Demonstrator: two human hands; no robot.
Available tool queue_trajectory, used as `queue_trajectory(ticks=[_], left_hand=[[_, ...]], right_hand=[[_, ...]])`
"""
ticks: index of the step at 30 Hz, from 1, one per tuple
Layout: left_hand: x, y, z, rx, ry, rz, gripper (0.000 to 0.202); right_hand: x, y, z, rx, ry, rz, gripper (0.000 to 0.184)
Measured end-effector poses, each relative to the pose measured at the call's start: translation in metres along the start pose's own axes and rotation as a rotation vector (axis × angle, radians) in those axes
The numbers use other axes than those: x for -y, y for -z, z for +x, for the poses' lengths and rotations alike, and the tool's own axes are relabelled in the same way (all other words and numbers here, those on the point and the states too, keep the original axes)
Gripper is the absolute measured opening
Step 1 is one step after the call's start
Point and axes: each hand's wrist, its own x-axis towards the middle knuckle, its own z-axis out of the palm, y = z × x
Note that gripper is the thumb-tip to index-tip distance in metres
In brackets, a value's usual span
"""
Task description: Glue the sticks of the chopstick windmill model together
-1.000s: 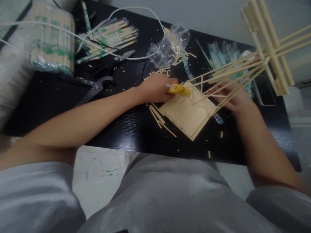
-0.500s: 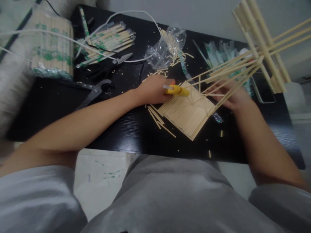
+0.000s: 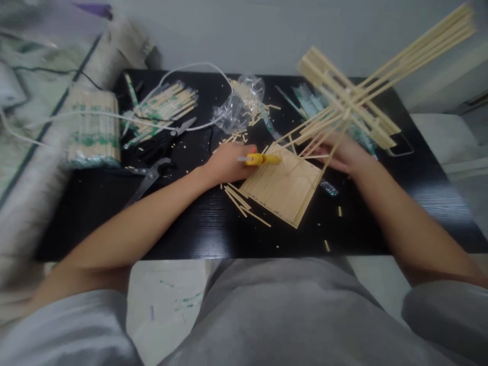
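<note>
My left hand (image 3: 229,163) is closed around a yellow glue gun (image 3: 263,159) with a pale stick jutting from its back end. The gun's front points right, over a stick-built model (image 3: 293,188). A flat base of side-by-side wooden sticks lies on the table, and a frame of thin sticks slants from it to the upper right, with a crosspiece of sticks (image 3: 353,96) raised above the table. Behind the slanting sticks, my right hand (image 3: 335,150) grips the frame with bent fingers, partly hidden by it.
On the black table (image 3: 202,229), bagged chopsticks (image 3: 93,127) and wrapped chopsticks (image 3: 163,109) lie at left beside scissors (image 3: 183,127) and pliers (image 3: 150,175). Cut stick pieces (image 3: 246,96) and clear plastic (image 3: 231,116) sit behind. A white cable (image 3: 206,64) loops across, and a phone (image 3: 402,147) is at right.
The camera view has tilted up, showing more of the wall and the tall stick frame. Both hands keep their holds, and the glue gun stays over the base.
</note>
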Motion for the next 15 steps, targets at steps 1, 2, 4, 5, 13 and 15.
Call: queue_trajectory(ticks=[1, 2, 4, 5, 13, 15], left_hand=[[0.000, 0.001, 0.000, 0.006, -0.011, 0.002, 0.021], [0.000, 0.002, -0.001, 0.000, -0.023, 0.003, 0.020], [0.000, 0.003, -0.002, -0.008, -0.027, -0.003, 0.019], [0.000, 0.004, -0.002, -0.001, -0.030, -0.013, 0.019], [0.006, 0.004, -0.004, 0.013, -0.003, -0.043, 0.014], [0.008, 0.002, -0.005, 0.010, 0.001, -0.042, 0.014]], right_hand=[[0.001, -0.001, -0.001, 0.022, -0.009, 0.001, 0.013], [0.002, -0.003, -0.001, 0.043, -0.017, -0.001, 0.014], [0.002, -0.004, -0.002, 0.067, -0.031, 0.000, 0.014], [0.002, -0.003, -0.001, 0.087, -0.041, 0.002, 0.014], [-0.011, 0.004, 0.012, 0.229, 0.017, 0.029, 0.017], [-0.014, 0.004, 0.015, 0.272, 0.056, 0.045, 0.019]])
